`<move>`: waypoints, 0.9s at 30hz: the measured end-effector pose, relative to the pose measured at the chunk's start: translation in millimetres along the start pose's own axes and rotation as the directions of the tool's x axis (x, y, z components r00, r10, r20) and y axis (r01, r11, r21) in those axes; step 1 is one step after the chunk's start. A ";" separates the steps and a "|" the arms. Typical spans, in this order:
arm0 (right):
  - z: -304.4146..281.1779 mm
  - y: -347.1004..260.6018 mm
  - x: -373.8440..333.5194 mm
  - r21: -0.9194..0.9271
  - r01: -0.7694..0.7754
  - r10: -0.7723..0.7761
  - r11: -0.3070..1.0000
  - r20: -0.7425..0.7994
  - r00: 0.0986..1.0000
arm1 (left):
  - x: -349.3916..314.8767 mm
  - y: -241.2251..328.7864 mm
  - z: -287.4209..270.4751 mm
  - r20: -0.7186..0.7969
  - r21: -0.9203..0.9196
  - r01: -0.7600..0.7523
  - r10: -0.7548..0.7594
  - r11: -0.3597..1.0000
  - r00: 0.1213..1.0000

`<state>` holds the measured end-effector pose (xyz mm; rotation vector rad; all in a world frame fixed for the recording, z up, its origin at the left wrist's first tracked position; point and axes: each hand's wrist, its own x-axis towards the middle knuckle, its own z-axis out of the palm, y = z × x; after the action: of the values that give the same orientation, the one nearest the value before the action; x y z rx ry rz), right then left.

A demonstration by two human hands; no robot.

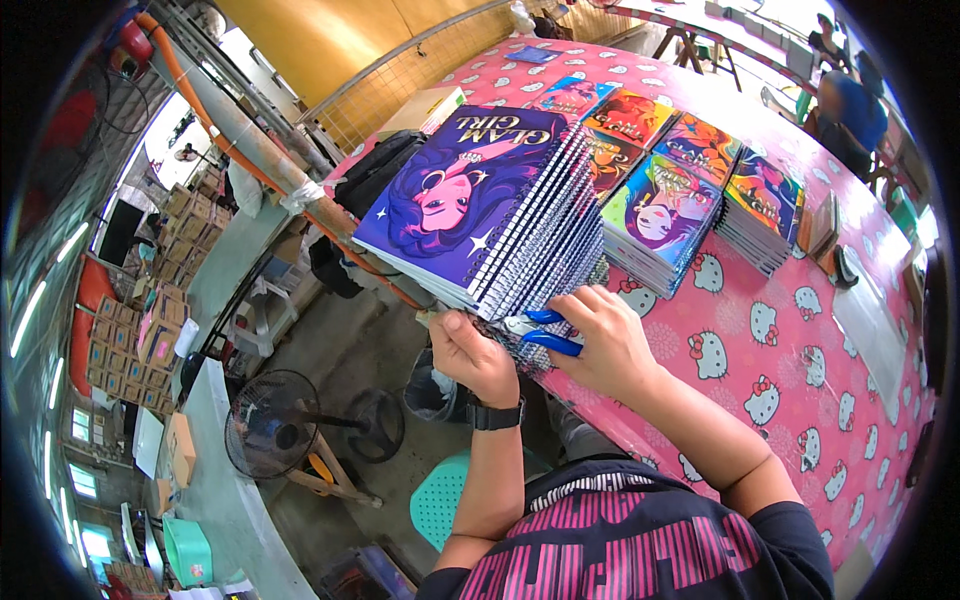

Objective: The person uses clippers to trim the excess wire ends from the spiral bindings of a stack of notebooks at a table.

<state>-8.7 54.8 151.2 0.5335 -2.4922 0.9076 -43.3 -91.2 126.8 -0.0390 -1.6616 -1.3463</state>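
Note:
A tall stack of spiral notebooks (455, 190) with a purple illustrated cover lies at the table's near left edge, its wire bindings facing right. My right hand (612, 340) is closed around blue-handled pliers (552, 343). The pliers' metal jaws meet the lower corner of the stack, at the end of a wire binding. Beside the jaws, my left hand (474, 358) is closed at that same corner, thumb against curled fingers. Whatever it pinches is hidden. A black watch (496, 415) sits on my left wrist.
More notebook stacks with bright covers (662, 205) stand right of the purple one on the pink patterned table (740, 330). A black bag (385, 170) lies behind. Left on the floor are a fan (272, 425), a bin (430, 392) and a teal stool (440, 500).

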 end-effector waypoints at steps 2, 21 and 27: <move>4.9 6.0 -2.6 0.066 -0.088 0.081 0.994 0.101 0.992 | -0.5 0.1 1.4 0.005 -0.028 -0.005 0.005 1.000 1.000; 2.3 6.5 -7.8 -0.055 -0.008 0.008 0.998 0.004 1.000 | 1.0 -4.4 2.3 -0.025 -0.108 0.037 -0.040 0.993 0.999; 10.0 11.5 -12.1 0.043 -0.147 0.137 0.988 0.177 0.975 | 0.3 -2.6 3.3 -0.027 -0.100 0.044 -0.046 0.994 0.999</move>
<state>-6.9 58.8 132.2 0.4758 -2.6979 1.0271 -47.0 -89.8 125.3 -0.0402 -1.5783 -1.4564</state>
